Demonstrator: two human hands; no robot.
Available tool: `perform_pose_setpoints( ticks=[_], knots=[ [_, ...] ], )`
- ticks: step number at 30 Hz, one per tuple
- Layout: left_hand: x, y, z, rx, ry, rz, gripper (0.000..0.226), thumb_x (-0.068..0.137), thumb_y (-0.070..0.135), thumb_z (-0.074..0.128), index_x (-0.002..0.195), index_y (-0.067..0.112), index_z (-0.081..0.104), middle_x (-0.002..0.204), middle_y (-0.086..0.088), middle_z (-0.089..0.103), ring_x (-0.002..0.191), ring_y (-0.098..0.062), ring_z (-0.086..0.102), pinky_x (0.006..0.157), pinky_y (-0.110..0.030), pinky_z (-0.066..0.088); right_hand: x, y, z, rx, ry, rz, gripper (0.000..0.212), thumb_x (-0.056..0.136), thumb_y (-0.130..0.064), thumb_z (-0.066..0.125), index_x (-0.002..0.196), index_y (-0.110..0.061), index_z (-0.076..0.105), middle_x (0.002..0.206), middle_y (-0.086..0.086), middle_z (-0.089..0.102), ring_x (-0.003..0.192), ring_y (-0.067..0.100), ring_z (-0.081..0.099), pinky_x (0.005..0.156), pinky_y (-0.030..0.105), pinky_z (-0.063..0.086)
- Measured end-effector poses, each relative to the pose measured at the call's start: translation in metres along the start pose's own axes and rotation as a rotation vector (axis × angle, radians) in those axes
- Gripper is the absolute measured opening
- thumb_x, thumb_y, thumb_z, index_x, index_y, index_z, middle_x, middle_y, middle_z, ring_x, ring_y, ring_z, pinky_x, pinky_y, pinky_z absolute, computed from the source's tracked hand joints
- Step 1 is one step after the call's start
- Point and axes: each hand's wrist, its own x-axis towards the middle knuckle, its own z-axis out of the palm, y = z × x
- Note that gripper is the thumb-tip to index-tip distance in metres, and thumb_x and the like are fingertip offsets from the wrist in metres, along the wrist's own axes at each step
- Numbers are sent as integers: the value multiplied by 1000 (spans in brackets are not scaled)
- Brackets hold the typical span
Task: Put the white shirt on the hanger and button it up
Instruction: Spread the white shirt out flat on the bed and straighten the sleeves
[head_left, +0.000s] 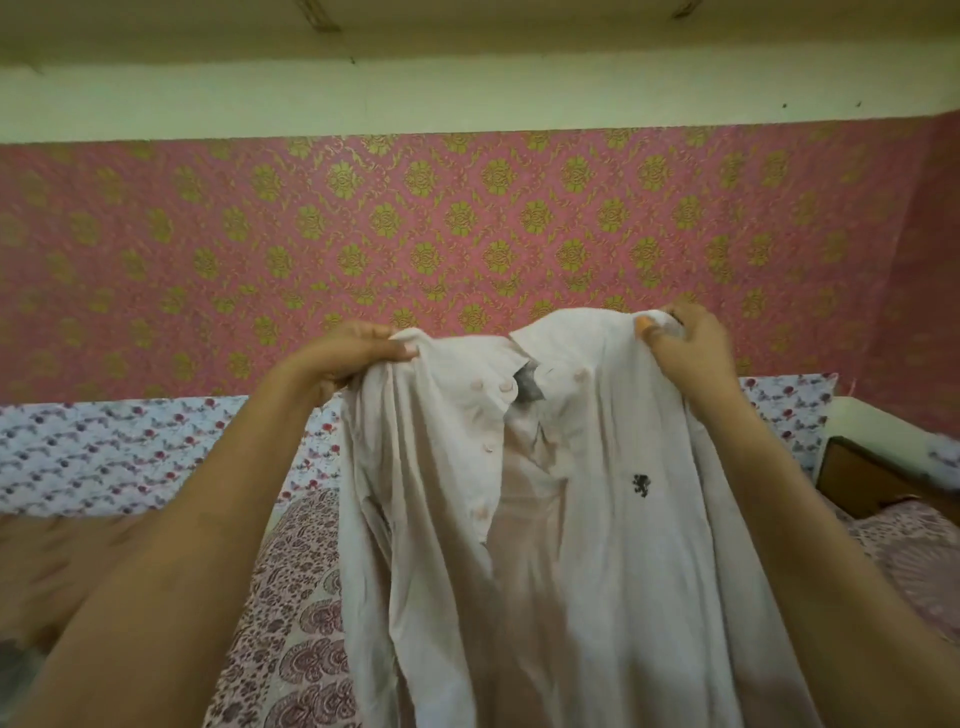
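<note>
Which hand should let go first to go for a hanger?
Left, narrowly. The right hand pinches the white shirt at the shoulder of its wider logo panel, so it can likely hold the shirt up alone. The left hand grips only the button side. None is in view, so its side can't decide.

White shirt (571, 545) hanging upright in scene middle, front unbuttoned, small dark emblem on right chest panel.

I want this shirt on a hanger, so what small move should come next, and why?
Probably lower the white shirt onto the bed: both left hand and right hand grip its shoulders, and no hanger is in view, so a hand needs freeing.
</note>
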Motion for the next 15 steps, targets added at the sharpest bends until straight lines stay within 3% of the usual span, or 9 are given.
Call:
perform_pose_setpoints(
  ticks=[2,4,8,11,15],
  knots=[
    [10,2,-10,-87,-27,80,14,90,17,57,102,11,61,89,-2,65,76,-15,62,64,-23,52,4,-3,2,0,42,-25,18,95,-24,46,88,-9,41,79,4,43,74,20,39,60,31,30],
    [21,-2,-15,-13,1,132,17,94,18,53,108,11,58,93,-2,62,83,-18,59,69,-28,47,9,-1,12,-18,61,-43,17,95,-23,45,87,-9,39,70,-2,37,65,16,35,54,31,28],
    [36,-22,-8,112,10,161,13,95,16,49,85,16,56,80,1,58,71,-14,54,58,-25,38,7,16,31,-162,25,-16,27,93,-25,51,70,-14,40,62,-1,37,57,17,34,57,31,28],
    [47,-41,-7,83,-46,150,12,93,13,52,89,15,62,80,1,64,69,-12,59,59,-25,43,-1,29,42,-190,75,-23,38,91,-21,54,58,-20,34,56,1,35,52,16,31,51,31,23],
    [63,-55,-6,-69,-69,120,23,89,6,54,75,17,68,59,14,69,54,-1,63,55,-20,51,-5,36,52,-183,146,-59,45,89,-19,57,52,-15,32,50,2,30,48,16,27,49,29,19]
  ],
)
